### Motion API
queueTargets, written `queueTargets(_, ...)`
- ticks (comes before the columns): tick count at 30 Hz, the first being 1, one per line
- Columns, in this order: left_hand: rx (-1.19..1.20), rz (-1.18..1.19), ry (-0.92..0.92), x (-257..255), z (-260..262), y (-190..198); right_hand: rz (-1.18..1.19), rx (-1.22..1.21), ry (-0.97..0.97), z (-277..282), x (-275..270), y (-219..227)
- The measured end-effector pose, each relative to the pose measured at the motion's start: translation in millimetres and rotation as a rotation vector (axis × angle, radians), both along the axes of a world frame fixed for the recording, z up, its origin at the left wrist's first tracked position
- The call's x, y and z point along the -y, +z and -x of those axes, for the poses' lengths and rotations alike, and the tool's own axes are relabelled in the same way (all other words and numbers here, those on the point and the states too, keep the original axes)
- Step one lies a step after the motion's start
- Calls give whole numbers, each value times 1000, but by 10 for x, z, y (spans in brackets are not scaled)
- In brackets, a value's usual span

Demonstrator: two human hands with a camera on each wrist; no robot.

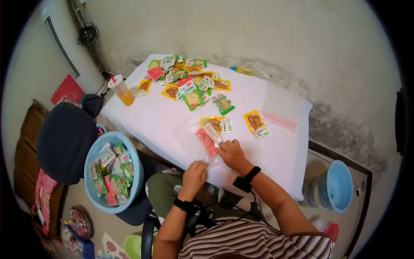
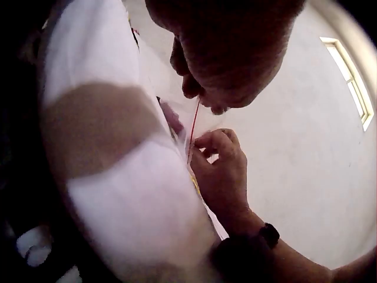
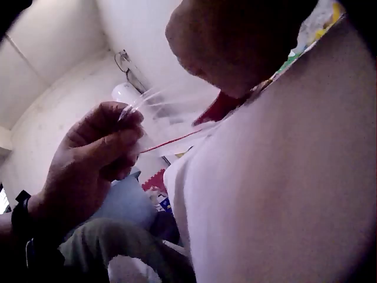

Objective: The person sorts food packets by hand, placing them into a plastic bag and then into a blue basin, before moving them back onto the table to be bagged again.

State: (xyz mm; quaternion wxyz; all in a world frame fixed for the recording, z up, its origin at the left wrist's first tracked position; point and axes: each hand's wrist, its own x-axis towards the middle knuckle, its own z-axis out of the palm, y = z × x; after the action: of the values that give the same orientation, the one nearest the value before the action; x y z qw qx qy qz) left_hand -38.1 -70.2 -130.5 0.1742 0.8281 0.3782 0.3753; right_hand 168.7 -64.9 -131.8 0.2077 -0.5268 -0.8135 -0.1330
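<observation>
A clear plastic zip bag [image 1: 192, 144] with a red packet [image 1: 207, 140] in it lies at the table's near edge. My left hand [image 1: 194, 178] pinches one end of the bag's mouth between thumb and fingers. The other end is pinched by my right hand [image 1: 233, 154], close beside the red packet. Between the hands runs the bag's thin red zip line [image 3: 171, 143], drawn straight in the right wrist view. A yellow-edged packet [image 1: 214, 124] lies just beyond the bag, and another yellow packet [image 1: 256, 124] is off to the right.
Many snack packets [image 1: 194, 99] are heaped at the table's back left, near a cup of orange drink [image 1: 125, 96]. A pink-edged clear bag [image 1: 280, 121] lies at the right. On the left, a blue basin [image 1: 87, 177] holds more packets. Another blue basin [image 1: 343, 186] stands right of the table.
</observation>
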Motion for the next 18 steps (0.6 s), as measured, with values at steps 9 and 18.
queueTargets(9,-26,6,34,50,114,22,35,-197,5,-43,49,-38)
queueTargets(18,-33,-29,33,20,123,38,98,-399,36,96,-337,0)
